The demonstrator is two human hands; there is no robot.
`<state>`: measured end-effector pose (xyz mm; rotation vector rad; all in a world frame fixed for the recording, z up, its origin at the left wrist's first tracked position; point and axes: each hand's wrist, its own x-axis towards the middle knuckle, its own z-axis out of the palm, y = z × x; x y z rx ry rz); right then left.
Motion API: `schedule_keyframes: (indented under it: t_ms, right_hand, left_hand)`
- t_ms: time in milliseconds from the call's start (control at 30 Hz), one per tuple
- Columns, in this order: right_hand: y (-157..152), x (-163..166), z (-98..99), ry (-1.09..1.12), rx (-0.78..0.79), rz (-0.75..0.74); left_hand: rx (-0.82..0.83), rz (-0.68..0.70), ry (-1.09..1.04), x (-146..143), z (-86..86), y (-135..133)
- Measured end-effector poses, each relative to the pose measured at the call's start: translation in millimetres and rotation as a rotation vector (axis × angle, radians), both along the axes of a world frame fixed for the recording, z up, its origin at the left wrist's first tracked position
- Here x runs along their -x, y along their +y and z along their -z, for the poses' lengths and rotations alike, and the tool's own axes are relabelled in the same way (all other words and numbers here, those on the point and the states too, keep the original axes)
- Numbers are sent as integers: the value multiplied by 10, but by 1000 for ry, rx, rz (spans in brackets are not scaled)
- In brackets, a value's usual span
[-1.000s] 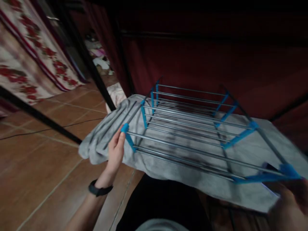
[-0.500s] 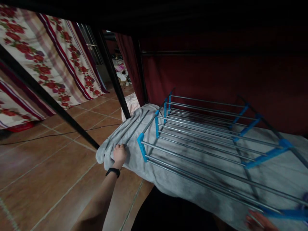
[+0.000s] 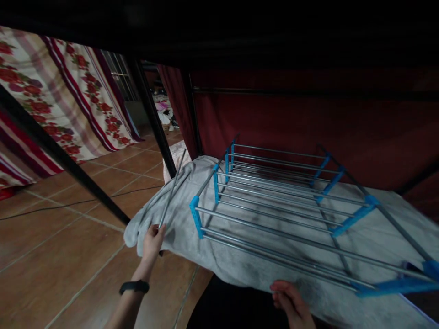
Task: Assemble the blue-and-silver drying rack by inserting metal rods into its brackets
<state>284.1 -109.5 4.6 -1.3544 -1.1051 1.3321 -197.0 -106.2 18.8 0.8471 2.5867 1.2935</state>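
My left hand (image 3: 153,242), with a dark band on its wrist, grips one end of a thin grey metal rod (image 3: 172,188). The rod tilts up and away over the grey blanket (image 3: 240,265). On the blanket lies a rack of metal tubes with blue plastic joints (image 3: 196,217). It is to the right of my left hand. Near the blanket's front edge, my right hand (image 3: 291,301) has its fingers curled in front of the rack. Whatever is between those fingertips is too small to make out.
Black bed-frame posts (image 3: 154,114) stand at the left, and a dark frame hangs overhead. A dark red curtain (image 3: 274,119) closes the back. At the left are a floral curtain (image 3: 82,96), a tiled floor (image 3: 78,256) and a black cable (image 3: 51,209).
My left hand has lifted its end of the rod off the blanket, and the rod now slants upward. From the rack's right corner, my right hand has moved left.
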Motion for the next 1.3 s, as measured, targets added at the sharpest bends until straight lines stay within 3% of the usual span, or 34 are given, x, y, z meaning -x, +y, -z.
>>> schedule_keyframes:
  t_ms: [100,200,300,467,633,733,867,967,1033,1167,1233,1300]
  right_hand:
    - [51,104,-98,10,12,-134]
    - [59,265,-255,48,-70,-173]
    - [11,400,-477,124,-134,-174]
    - [-117,290,-826,303,-130,-54]
    - [-208,-218,-808,459,-81,141]
    - [-212,-560,-636,481,-58,264]
    - [-185,-929,-425,521,-39,405]
    - [-152,-1093,-338,586,-19,477]
    - [-132,-1139,-299,616,-10,486]
    - [-130,-1106,-200,635,16,407]
    - [-144,-1068,-137,665,31,383]
    - [-156,-1044,-75,678,39,385]
  left_hand:
    - [-248,96,38,-359,4,-393]
    - [-301,156,119,-714,51,-773]
    - [-314,363,254,-981,92,-996]
    - [-274,788,514,-1248,51,-963]
    - [-190,948,677,-1247,60,-773]
    - [-192,955,780,-1136,115,-671]
    - [-110,923,758,-1055,149,-596]
    - [-137,789,717,-1121,113,-589]
    - [-177,657,562,-1235,65,-594]
    - [-344,399,39,-1592,-60,-616]
    - [-436,357,-167,-1769,-149,-639]
    - [-472,368,-230,-1895,-265,-666]
